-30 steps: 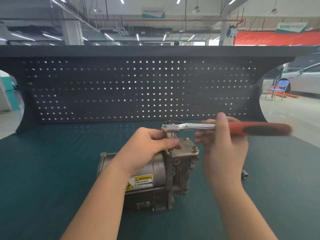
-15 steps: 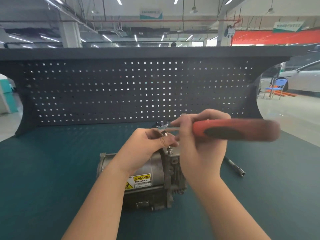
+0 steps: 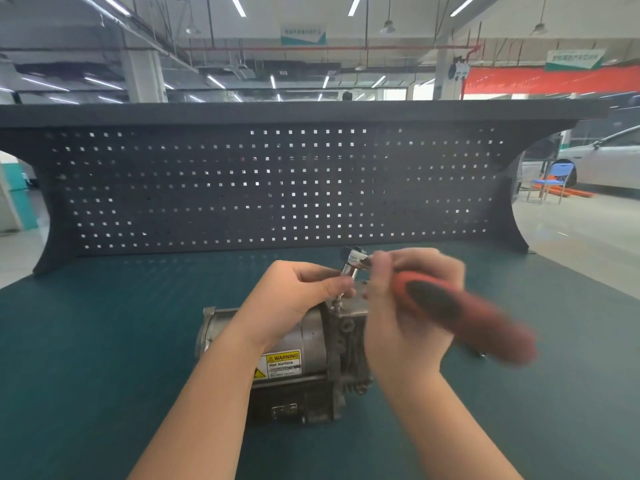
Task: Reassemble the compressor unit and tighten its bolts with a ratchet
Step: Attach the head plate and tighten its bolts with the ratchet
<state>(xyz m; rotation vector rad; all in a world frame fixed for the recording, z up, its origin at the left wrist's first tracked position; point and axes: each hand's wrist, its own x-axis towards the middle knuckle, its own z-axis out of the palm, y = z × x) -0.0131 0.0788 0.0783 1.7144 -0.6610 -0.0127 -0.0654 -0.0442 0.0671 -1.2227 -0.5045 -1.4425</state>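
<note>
Ratchet handle swung down toward the near right since half a second ago, socket still on the bolt.

Pinching the socket stem [image 3: 346,271] between thumb and curled fingers [image 3: 341,283]: left hand [image 3: 294,292], unchanged over the compressor unit [image 3: 311,358]. Wrapped round the red-and-black ratchet [image 3: 460,310] near its head: right hand [image 3: 405,313], now dropped lower with the blurred handle angled downward instead of level. Resting unmoved on the green bench mat [image 3: 86,341], before the dark pegboard [image 3: 242,185].
</note>
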